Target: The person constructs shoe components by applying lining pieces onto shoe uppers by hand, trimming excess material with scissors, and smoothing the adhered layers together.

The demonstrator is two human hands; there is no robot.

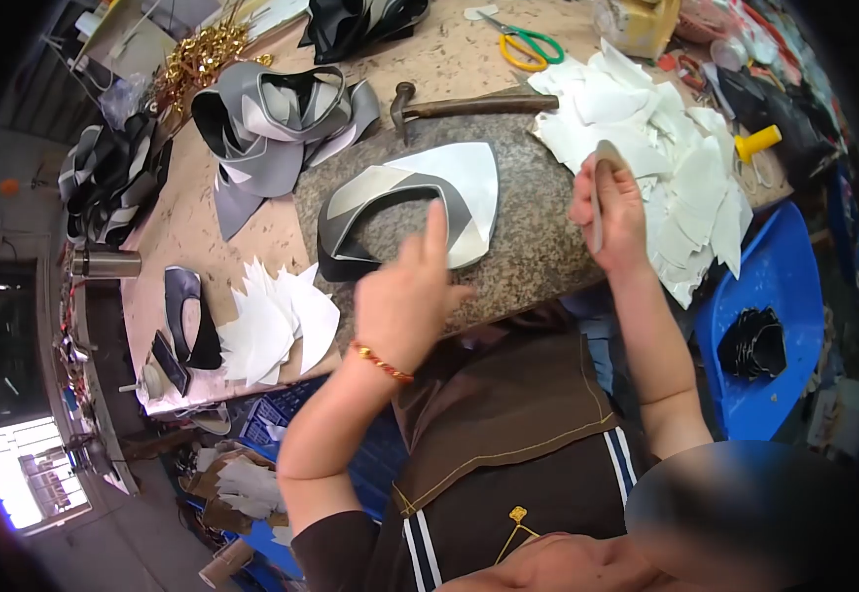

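Note:
A shoe upper (471, 202) in grey, white and black panels lies flat on the speckled stone slab (538, 222), its opening facing up. Over its near edge is my left hand (412, 296), index finger stretched out onto the collar and thumb apart, with nothing held. My right hand (615, 212) is raised above the slab's right side, fingers closed on a thin grey flat piece (599, 197) seen nearly edge-on; its exact kind is unclear. Beside that hand spreads a heap of white cut pieces (681, 168).
A hammer (479, 106) lies along the slab's far edge, with scissors (523, 44) beyond. Stacked grey uppers (272, 128) stand at back left. White pieces (277, 321) and a dark upper (191, 316) lie at left. A blue bin (775, 286) is at right.

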